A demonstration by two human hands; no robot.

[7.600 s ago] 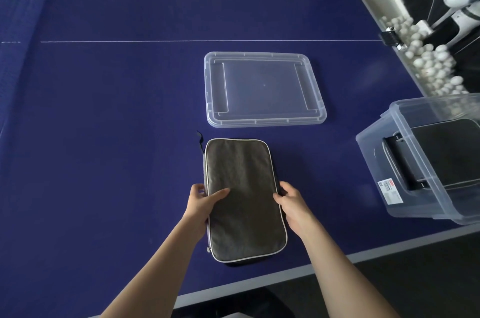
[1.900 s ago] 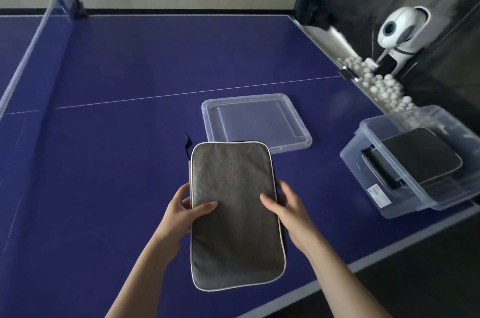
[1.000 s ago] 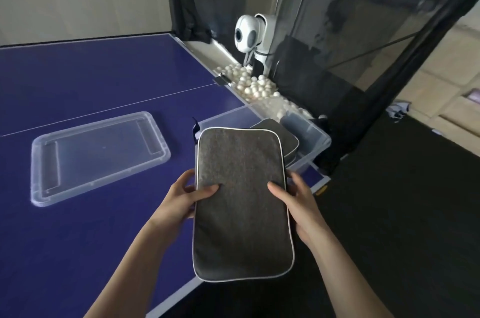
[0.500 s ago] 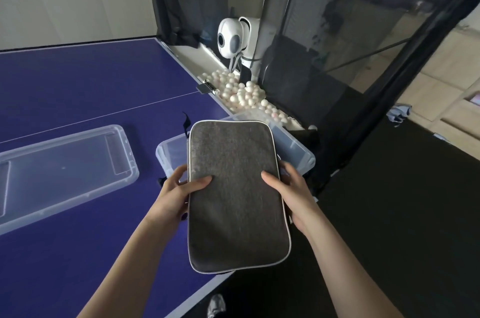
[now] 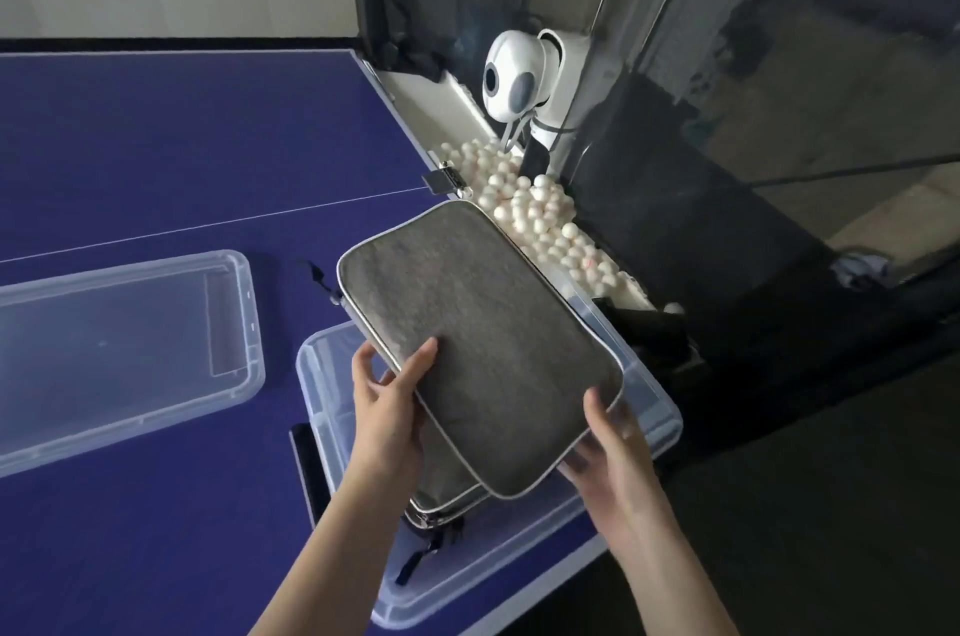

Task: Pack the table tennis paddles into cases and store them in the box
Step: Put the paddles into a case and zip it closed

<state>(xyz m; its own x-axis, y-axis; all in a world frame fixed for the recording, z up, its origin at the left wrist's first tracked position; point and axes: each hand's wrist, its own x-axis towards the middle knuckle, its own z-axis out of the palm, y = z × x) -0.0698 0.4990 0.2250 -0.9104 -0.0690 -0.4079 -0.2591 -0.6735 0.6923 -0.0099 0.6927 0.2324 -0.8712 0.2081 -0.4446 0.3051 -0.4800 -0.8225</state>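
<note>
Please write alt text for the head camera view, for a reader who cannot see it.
Two hands, left and right, hold a grey paddle case over a clear plastic box on a blue table; another case lies inside. The box lid rests at left.

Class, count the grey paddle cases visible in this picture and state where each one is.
2. One grey case is held by both hands above the clear box; another case lies inside it, partly covered. More could be hidden underneath.
</note>
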